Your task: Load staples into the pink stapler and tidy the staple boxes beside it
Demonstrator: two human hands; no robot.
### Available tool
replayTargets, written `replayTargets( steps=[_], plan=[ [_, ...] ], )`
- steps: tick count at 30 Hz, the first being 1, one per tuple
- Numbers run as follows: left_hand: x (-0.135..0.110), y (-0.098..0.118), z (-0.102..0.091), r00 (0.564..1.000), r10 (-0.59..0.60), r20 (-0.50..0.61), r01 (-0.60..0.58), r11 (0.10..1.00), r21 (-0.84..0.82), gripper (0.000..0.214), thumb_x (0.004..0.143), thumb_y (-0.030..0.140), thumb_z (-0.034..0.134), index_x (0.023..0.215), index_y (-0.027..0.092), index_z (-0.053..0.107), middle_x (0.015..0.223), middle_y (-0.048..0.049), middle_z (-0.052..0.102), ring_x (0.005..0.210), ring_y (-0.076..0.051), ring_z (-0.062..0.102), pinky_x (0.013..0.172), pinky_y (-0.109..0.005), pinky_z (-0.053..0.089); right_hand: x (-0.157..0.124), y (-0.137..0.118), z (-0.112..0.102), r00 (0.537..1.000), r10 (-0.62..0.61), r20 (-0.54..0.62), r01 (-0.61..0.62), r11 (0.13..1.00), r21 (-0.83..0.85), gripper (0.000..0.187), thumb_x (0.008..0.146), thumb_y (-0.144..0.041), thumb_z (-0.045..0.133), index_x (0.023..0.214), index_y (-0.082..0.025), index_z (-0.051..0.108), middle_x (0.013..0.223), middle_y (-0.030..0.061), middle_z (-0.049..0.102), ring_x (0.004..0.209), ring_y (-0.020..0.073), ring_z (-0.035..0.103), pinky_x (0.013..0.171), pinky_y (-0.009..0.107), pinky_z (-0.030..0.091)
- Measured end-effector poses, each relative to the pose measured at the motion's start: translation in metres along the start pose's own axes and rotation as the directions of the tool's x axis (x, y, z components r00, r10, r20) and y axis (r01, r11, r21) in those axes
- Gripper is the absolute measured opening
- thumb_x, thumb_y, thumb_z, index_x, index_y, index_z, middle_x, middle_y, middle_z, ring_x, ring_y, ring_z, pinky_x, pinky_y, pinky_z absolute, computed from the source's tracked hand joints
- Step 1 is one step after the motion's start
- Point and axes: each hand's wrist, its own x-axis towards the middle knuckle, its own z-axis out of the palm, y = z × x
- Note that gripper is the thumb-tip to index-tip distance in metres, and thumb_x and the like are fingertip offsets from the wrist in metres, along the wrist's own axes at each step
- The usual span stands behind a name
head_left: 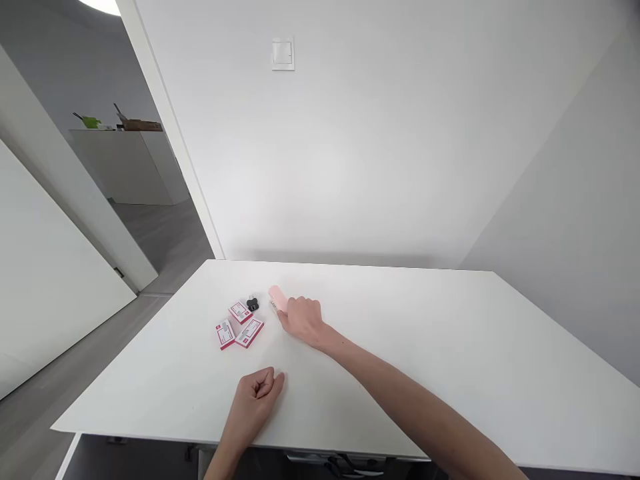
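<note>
Our right hand (pixel 303 319) closes around the near part of the stapler (pixel 278 297), with the thumb along its left side; our left hand (pixel 255 403) is curled into a loose fist near the front edge of the table (pixel 450 320), and we see nothing in it. For a good hold, we should keep thumb and fingers on opposite sides, press gently, and avoid knocking the clips (pixel 253 303) and the three boxes (pixel 249 333) at its left. The stapler is at the far side of the table, on it or just above; we cannot tell which. It looks pale pink and smooth, with a rounded end pointing away from us and a narrow, lighter strip below; our hand hides the rest.
</note>
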Motion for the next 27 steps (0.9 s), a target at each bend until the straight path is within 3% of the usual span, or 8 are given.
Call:
replayTargets(
  steps=[6, 10, 12, 14, 16, 19, 22, 27],
  plan=[
    [0.000, -0.002, 0.002, 0.999, 0.023, -0.028, -0.022, 1.000, 0.007, 0.057, 0.085, 0.055, 0.057, 0.065, 0.023, 0.015, 0.065, 0.0055, 0.014, 0.061, -0.012, 0.016, 0.055, -0.026, 0.021, -0.056, 0.040, -0.023, 1.000, -0.002, -0.005, 0.003, 0.991, 0.131, 0.034, 0.103, -0.047, 0.046, 0.084, -0.023, 0.061, 0.079, 0.0014, 0.072, 0.068, 0.0185, 0.064, 0.059, 0.029, 0.037],
    [-0.005, 0.002, 0.005, 0.992, 0.075, -0.097, -0.069, 0.996, 0.061, 0.053, 0.090, 0.056, 0.055, 0.065, 0.023, 0.021, 0.063, 0.0061, 0.017, 0.058, -0.012, 0.021, 0.054, -0.025, 0.026, -0.109, 0.079, -0.042, 0.999, -0.053, -0.006, 0.052, 0.931, 0.361, 0.035, 0.098, -0.049, 0.055, 0.073, -0.025, 0.055, 0.069, -0.0021, 0.063, 0.059, 0.0154, 0.054, 0.054, 0.027, 0.031],
    [-0.007, 0.007, 0.008, 0.976, 0.147, -0.158, -0.129, 0.985, 0.116, 0.046, 0.093, 0.054, 0.055, 0.066, 0.023, 0.032, 0.062, 0.0055, 0.028, 0.058, -0.013, 0.031, 0.055, -0.025, 0.033, -0.133, 0.095, -0.047, 0.995, -0.092, -0.029, 0.097, 0.926, 0.365, 0.034, 0.097, -0.046, 0.056, 0.071, -0.024, 0.053, 0.068, -0.0023, 0.060, 0.059, 0.0150, 0.051, 0.055, 0.027, 0.029],
    [-0.008, 0.013, 0.013, 0.945, 0.266, -0.191, -0.233, 0.955, 0.183, 0.034, 0.094, 0.050, 0.058, 0.075, 0.023, 0.050, 0.072, 0.0015, 0.049, 0.069, -0.016, 0.048, 0.065, -0.027, 0.044, -0.153, 0.108, -0.049, 0.991, -0.127, -0.039, 0.132, 0.930, 0.344, 0.034, 0.098, -0.043, 0.056, 0.070, -0.024, 0.050, 0.065, -0.0029, 0.058, 0.057, 0.0147, 0.048, 0.057, 0.028, 0.028],
    [-0.008, 0.019, 0.021, 0.906, 0.399, -0.140, -0.360, 0.902, 0.239, 0.022, 0.094, 0.046, 0.062, 0.095, 0.024, 0.065, 0.097, -0.0054, 0.065, 0.095, -0.022, 0.060, 0.085, -0.033, 0.051, -0.168, 0.116, -0.047, 0.987, -0.154, -0.042, 0.159, 0.935, 0.317, 0.035, 0.099, -0.041, 0.056, 0.070, -0.024, 0.048, 0.064, -0.0032, 0.057, 0.058, 0.0150, 0.047, 0.058, 0.028, 0.028],
    [-0.008, 0.026, 0.035, 0.861, 0.507, 0.044, -0.501, 0.829, 0.250, 0.023, 0.095, 0.041, 0.065, 0.113, 0.029, 0.072, 0.121, -0.0083, 0.069, 0.121, -0.027, 0.057, 0.103, -0.040, 0.048, -0.185, 0.123, -0.042, 0.983, -0.182, -0.028, 0.182, 0.937, 0.300, 0.034, 0.099, -0.042, 0.056, 0.071, -0.024, 0.050, 0.066, -0.0022, 0.059, 0.060, 0.0158, 0.048, 0.059, 0.028, 0.028],
    [-0.008, 0.031, 0.050, 0.836, 0.522, 0.171, -0.548, 0.809, 0.213, 0.019, 0.097, 0.039, 0.065, 0.110, 0.029, 0.075, 0.119, -0.0068, 0.073, 0.121, -0.027, 0.058, 0.104, -0.042, 0.048, -0.195, 0.127, -0.037, 0.980, -0.198, -0.024, 0.197, 0.938, 0.284, 0.032, 0.100, -0.042, 0.056, 0.074, -0.024, 0.054, 0.070, -0.0013, 0.062, 0.061, 0.0162, 0.050, 0.059, 0.029, 0.028],
    [-0.011, 0.038, 0.065, 0.873, 0.464, 0.151, -0.483, 0.865, 0.138, 0.020, 0.096, 0.041, 0.065, 0.105, 0.027, 0.076, 0.109, -0.0061, 0.075, 0.112, -0.026, 0.062, 0.097, -0.040, 0.052, -0.203, 0.133, -0.033, 0.979, -0.198, -0.055, 0.206, 0.938, 0.279, 0.025, 0.100, -0.040, 0.057, 0.081, -0.026, 0.062, 0.073, -0.0012, 0.066, 0.063, 0.0173, 0.053, 0.060, 0.029, 0.030]
  ],
)
